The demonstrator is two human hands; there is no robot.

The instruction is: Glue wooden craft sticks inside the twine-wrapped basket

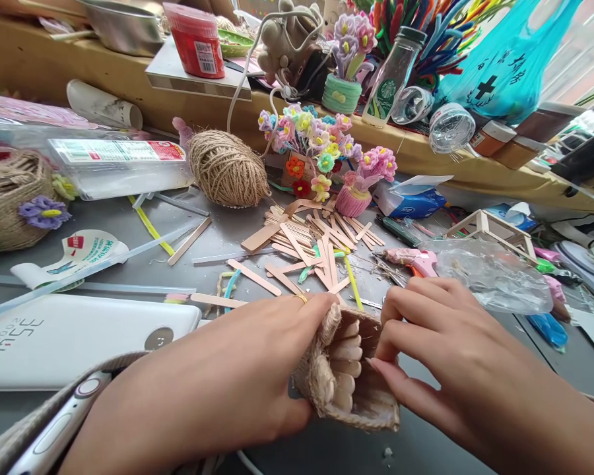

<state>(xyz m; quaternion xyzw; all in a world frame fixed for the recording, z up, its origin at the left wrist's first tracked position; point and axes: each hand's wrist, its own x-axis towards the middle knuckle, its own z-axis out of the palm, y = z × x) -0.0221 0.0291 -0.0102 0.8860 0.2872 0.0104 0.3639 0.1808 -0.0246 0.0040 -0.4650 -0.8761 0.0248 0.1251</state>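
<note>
Left hand (242,366) is wrapped around the left side of a little twine-covered box (321,386), clamped on it pretty snugly; the box sits low, just right of centre, tilted so its open mouth faces the camera, and you can see a row of rounded wooden stick ends along the inside. Right hand (445,330) is at the box's right wall with fingers bent and a fingertip at the mouth; can't tell if it's properly pinching that wall or just touching it. There's a watch (54,429) on the left wrist, and a white power bank (94,340) just beside that arm.

Beyond the hands the grey worktop (366,455) is busy; loose craft sticks (327,260) are heaped in the middle, a fat ball of twine (228,168) sits behind them to the left, fuzzy flowers (321,142) stand at the back; a pink glue gun (416,260) lies near the right hand, next to some crumpled clear plastic (495,274).
</note>
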